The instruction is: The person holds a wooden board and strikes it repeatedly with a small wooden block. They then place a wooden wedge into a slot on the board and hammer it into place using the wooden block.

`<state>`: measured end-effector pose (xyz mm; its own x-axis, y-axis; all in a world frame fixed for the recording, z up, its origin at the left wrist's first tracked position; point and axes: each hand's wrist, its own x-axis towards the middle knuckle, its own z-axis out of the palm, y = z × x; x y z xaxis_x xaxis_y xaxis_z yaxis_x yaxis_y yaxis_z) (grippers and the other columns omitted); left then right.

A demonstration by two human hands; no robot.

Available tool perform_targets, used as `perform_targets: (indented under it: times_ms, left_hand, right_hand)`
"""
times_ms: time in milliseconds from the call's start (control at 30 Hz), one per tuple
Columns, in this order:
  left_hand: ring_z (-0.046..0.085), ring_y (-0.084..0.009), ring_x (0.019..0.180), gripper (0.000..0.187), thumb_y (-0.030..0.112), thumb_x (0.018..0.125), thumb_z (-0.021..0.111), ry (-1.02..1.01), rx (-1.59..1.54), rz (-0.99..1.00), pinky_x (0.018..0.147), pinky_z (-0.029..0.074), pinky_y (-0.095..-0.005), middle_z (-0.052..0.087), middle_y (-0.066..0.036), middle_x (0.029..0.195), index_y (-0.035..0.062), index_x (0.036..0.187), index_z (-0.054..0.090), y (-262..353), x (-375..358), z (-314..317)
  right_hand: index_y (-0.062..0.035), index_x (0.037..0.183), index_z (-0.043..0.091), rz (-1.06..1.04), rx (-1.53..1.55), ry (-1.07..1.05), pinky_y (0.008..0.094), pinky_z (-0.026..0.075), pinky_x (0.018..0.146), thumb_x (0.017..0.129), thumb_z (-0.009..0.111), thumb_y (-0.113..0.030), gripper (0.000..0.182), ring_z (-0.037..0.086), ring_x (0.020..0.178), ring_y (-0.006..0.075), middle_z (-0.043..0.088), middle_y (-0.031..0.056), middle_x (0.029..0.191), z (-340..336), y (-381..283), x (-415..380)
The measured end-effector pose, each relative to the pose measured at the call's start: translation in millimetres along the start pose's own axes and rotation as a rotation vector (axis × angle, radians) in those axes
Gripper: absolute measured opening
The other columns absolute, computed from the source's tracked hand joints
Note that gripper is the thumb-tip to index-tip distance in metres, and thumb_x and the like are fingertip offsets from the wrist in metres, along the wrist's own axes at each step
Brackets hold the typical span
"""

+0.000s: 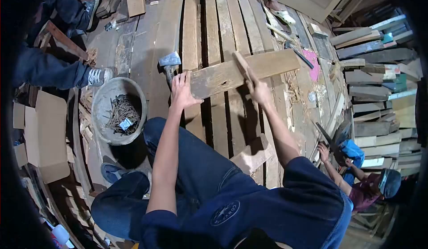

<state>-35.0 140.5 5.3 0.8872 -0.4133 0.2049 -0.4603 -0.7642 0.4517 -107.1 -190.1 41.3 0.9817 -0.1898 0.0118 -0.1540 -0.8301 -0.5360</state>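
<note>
A thick wooden board (278,64) lies slanted across the planks in front of me. At its left end, my left hand (182,90) presses and grips the edge, thumb along the near side and fingers over the far corner. My right hand (258,90) is closed around the near end of a narrow wooden strip (242,64), which crosses the board's face. Just beyond my left hand is a hatchet-like tool (169,59) with a broad grey metal head, its handle partly behind the hand.
Left of my knee stands a round bucket (100,126) of nails. A cardboard box (49,133) is farther left. Stacked timber (374,79) lines the right side. At lower right a person (352,177) holds a saw (327,135). Other people's feet show at the top and left.
</note>
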Motion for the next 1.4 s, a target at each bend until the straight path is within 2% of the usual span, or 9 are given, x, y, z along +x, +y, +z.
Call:
perform_targets:
  times_ms: [133, 300, 467, 567, 667, 833, 933, 1200, 1400]
  left_hand:
    - [0.038, -0.0419, 0.136, 0.129, 0.046, 0.044, 0.095, 0.006, 0.019, -0.01, 0.118, 0.029, -0.052, 0.044, -0.02, 0.145, -0.0028, 0.148, 0.038, 3, -1, -2]
    - [0.036, -0.0429, 0.138, 0.132, 0.055, 0.045, 0.095, -0.004, 0.02, -0.011, 0.118, 0.028, -0.055, 0.044, -0.022, 0.144, -0.0024, 0.149, 0.038, -5, -3, 6]
    - [0.038, -0.0423, 0.137, 0.132, 0.053, 0.042, 0.096, 0.006, 0.023, 0.01, 0.119, 0.028, -0.0542, 0.044, -0.021, 0.145, -0.0017, 0.148, 0.039, -3, -4, 3]
    - [0.036, -0.0425, 0.139, 0.135, 0.053, 0.043, 0.096, -0.007, 0.03, -0.006, 0.121, 0.025, -0.0554, 0.043, -0.021, 0.146, -0.0015, 0.15, 0.036, -8, -5, 11]
    - [0.036, -0.0423, 0.139, 0.134, 0.052, 0.043, 0.096, -0.037, 0.024, -0.014, 0.121, 0.025, -0.0551, 0.044, -0.021, 0.146, -0.0018, 0.15, 0.036, -2, -4, 1]
    - [0.036, -0.0414, 0.139, 0.134, 0.051, 0.043, 0.097, -0.013, -0.008, -0.008, 0.121, 0.025, -0.0541, 0.044, -0.021, 0.145, -0.0025, 0.15, 0.036, -3, -5, 2]
    - [0.038, -0.0406, 0.138, 0.132, 0.05, 0.042, 0.097, -0.022, 0.018, -0.013, 0.121, 0.026, -0.0514, 0.045, -0.021, 0.146, -0.0031, 0.149, 0.039, 1, -4, -1]
    - [0.038, -0.0399, 0.138, 0.131, 0.048, 0.043, 0.097, -0.031, 0.027, -0.03, 0.121, 0.025, -0.0516, 0.044, -0.02, 0.147, -0.0016, 0.149, 0.037, 5, -7, -4]
    - [0.038, -0.0386, 0.138, 0.13, 0.046, 0.044, 0.097, -0.046, 0.015, -0.033, 0.121, 0.025, -0.0518, 0.044, -0.02, 0.146, -0.0009, 0.149, 0.037, 6, -6, -8]
  right_hand:
    - [-0.0213, 0.156, 0.039, 0.06, -0.066, 0.228, 0.0559, 0.055, 0.066, 0.095, 0.064, -0.023, 0.066, 0.069, 0.074, 0.0485, 0.067, 0.0311, 0.081, 35, 6, 5]
    - [-0.0375, 0.159, 0.03, -0.142, -0.186, -0.207, 0.0608, 0.054, 0.076, 0.097, 0.06, -0.03, 0.069, 0.068, 0.08, 0.0503, 0.067, 0.0333, 0.08, -2, -37, -32]
    - [-0.0262, 0.16, 0.028, 0.155, -0.096, 0.123, 0.0622, 0.053, 0.071, 0.098, 0.057, -0.028, 0.069, 0.067, 0.079, 0.0516, 0.067, 0.0336, 0.084, -7, -4, 0]
    - [-0.0275, 0.16, 0.028, -0.284, -0.015, 0.077, 0.0622, 0.052, 0.069, 0.098, 0.055, -0.027, 0.068, 0.067, 0.074, 0.052, 0.067, 0.0323, 0.082, 32, -2, -25]
    - [-0.0316, 0.16, 0.029, -0.163, -0.234, -0.2, 0.0611, 0.053, 0.07, 0.098, 0.055, -0.03, 0.067, 0.067, 0.076, 0.051, 0.068, 0.0305, 0.082, 1, -11, -30]
    - [-0.0285, 0.16, 0.026, 0.144, -0.138, 0.176, 0.0617, 0.054, 0.074, 0.098, 0.056, -0.03, 0.068, 0.068, 0.081, 0.0507, 0.068, 0.0336, 0.086, -4, 32, 16]
    - [-0.0251, 0.161, 0.023, -0.117, -0.154, -0.007, 0.0632, 0.052, 0.074, 0.098, 0.055, -0.026, 0.07, 0.067, 0.082, 0.0531, 0.067, 0.0348, 0.085, 11, -10, -11]
    - [-0.0189, 0.151, 0.047, 0.062, -0.239, 0.043, 0.0566, 0.057, 0.077, 0.095, 0.063, -0.035, 0.061, 0.07, 0.086, 0.0462, 0.07, 0.0302, 0.087, -26, -8, 38]
    - [-0.012, 0.143, 0.057, -0.151, -0.274, -0.178, 0.0554, 0.056, 0.082, 0.094, 0.063, -0.034, 0.054, 0.07, 0.089, 0.0466, 0.07, 0.0312, 0.09, 16, -85, 16]
